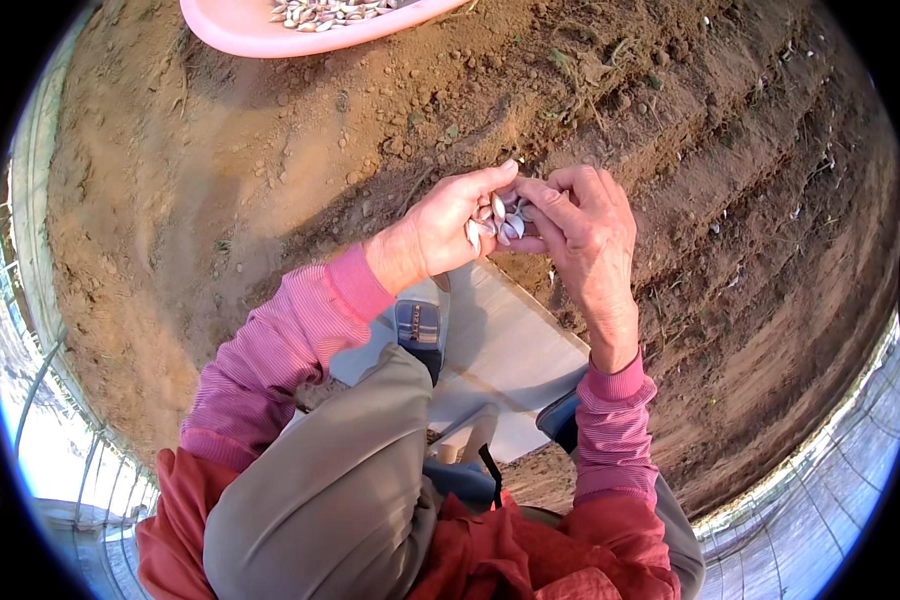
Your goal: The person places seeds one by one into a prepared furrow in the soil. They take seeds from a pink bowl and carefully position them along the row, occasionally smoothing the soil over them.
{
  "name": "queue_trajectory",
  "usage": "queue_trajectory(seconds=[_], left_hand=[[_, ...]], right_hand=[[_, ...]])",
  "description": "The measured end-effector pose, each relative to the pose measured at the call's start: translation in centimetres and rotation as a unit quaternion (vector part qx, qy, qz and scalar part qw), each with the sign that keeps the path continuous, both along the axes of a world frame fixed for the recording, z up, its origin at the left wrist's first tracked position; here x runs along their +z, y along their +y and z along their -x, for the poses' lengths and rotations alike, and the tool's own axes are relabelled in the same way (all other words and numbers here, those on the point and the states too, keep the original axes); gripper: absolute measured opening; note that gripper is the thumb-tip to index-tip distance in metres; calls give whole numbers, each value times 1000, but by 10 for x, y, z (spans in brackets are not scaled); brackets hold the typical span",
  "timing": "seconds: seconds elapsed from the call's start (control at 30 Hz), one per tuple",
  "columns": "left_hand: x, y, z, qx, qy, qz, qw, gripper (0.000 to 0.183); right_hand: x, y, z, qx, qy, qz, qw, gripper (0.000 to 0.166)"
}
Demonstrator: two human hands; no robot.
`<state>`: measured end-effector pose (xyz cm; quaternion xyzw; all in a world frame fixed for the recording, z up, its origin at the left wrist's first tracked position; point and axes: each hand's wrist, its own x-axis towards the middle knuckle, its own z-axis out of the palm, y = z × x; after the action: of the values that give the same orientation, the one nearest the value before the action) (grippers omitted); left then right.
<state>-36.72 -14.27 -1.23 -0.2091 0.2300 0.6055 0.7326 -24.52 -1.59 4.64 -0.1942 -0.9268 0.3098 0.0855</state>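
Observation:
Several garlic cloves (499, 217) lie heaped in the cupped palm of my left hand (450, 217), whose thumb points up and to the right. My right hand (589, 225) meets it from the right, with thumb and bent fingers at the edge of the heap. Whether the right fingertips pinch a clove cannot be told. A pink plastic basin (270, 41) at the top edge holds many more cloves (330, 13).
Furrowed brown soil (720, 187) stretches to the right, dotted with small white pieces. Smoother soil (157, 225) lies left. A pale flat board or sheet (495, 322) is beneath my shoes (420, 326). Clear plastic sheeting (817, 465) curves along the rim.

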Motion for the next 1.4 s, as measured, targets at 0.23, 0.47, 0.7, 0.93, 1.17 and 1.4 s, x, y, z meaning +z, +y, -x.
queue_trajectory(seconds=[0.23, 0.47, 0.7, 0.93, 1.17, 1.4], left_hand=[[1, 3, 1, 3, -4, -24, 1000, 40], [-2, 10, 7, -13, 24, -33, 999, 43], [-3, 3, 5, -47, 49, 15, 998, 44], [-9, -12, -5, -60, 31, 28, 997, 44], [-7, -18, -4, -58, 47, 47, 996, 46], [-5, -13, -2, -53, 51, 27, 997, 46]], right_hand=[[0, 8, -3, 23, -13, -38, 999, 24], [-16, 16, -10, -23, 18, 10, 1000, 17], [-49, 46, -3, -186, 21, -20, 982, 11], [-92, 74, 26, -102, -66, -275, 954, 12], [-68, 26, 20, -15, -20, -195, 980, 12], [-63, 47, 11, -101, 8, -169, 980, 14]])
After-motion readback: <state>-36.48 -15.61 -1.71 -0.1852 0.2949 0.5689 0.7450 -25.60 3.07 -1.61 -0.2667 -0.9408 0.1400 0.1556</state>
